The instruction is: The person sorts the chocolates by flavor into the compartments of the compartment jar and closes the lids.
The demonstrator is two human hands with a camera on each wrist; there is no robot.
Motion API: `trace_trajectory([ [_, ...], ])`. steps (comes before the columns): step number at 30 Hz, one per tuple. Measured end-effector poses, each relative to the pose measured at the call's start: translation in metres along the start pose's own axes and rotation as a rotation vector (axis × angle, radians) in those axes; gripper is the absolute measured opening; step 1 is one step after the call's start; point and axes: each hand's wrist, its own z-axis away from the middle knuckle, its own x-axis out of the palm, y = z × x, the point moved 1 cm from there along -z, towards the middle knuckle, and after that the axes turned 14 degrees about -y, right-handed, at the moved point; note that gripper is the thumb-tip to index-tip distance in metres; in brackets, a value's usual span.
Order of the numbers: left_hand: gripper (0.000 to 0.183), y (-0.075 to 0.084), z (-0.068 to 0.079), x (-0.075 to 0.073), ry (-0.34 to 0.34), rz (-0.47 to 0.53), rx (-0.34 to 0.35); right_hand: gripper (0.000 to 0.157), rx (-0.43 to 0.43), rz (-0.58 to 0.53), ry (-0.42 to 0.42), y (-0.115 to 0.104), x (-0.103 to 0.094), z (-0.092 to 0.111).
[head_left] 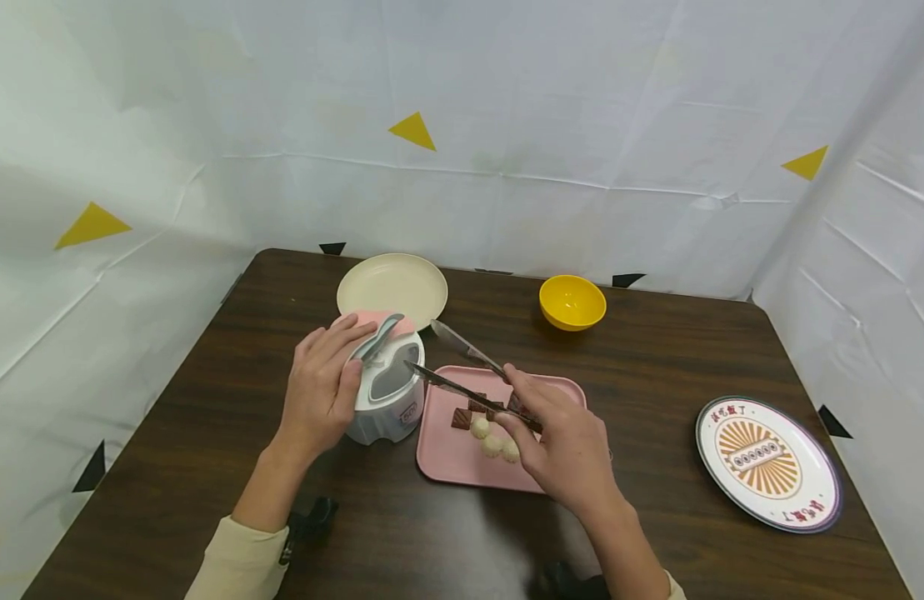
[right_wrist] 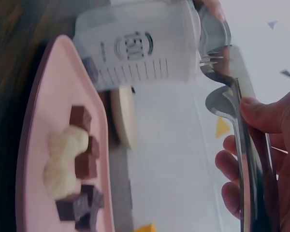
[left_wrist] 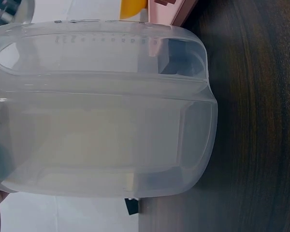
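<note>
My left hand (head_left: pixel 324 387) grips the lid of a translucent measuring container (head_left: pixel 387 419), thumb and fingers at the lid's left side. The lid is white with a pink panel (head_left: pixel 390 319), a grey-blue raised piece (head_left: pixel 377 335) and an opening at its right. In the left wrist view the container (left_wrist: pixel 101 130) fills most of the picture. My right hand (head_left: pixel 562 437) holds metal tongs (head_left: pixel 462 387), arms spread with nothing between the tips; one tip overlaps the lid opening. Beneath them, a pink tray (head_left: pixel 439 467) bears brown chocolate squares (head_left: pixel 462 418) and pale round balls (head_left: pixel 491 446).
Behind the container lies a cream plate (head_left: pixel 392 283). A yellow bowl (head_left: pixel 572 302) stands at the back, right of centre. Further right is a white patterned plate (head_left: pixel 799 492). White sheeting (head_left: pixel 506 100) hangs around the dark wooden table (head_left: pixel 671 367).
</note>
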Motion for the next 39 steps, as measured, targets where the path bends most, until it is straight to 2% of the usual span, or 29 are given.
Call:
trace_trajectory([
  [9,0.048,0.0,0.0,0.0,0.005,0.0,0.01,0.061,0.175,0.022,0.0,0.031,-0.012,0.021],
  [15,0.048,0.0,0.0,0.0,0.007,-0.003,0.01,0.058,0.28,0.029,-0.035,0.051,-0.015,0.035],
  [24,0.048,0.0,0.0,0.0,0.007,-0.004,0.01,0.055,0.433,0.044,-0.183,0.074,-0.012,0.057],
  [28,0.048,0.0,0.0,0.0,0.01,-0.002,0.011,0.055,0.468,0.039,-0.232,0.082,-0.008,0.063],
  [39,0.048,0.001,-0.001,0.0,0.011,-0.002,0.012,0.054,0.457,0.037,-0.235,0.092,0.001,0.068],
])
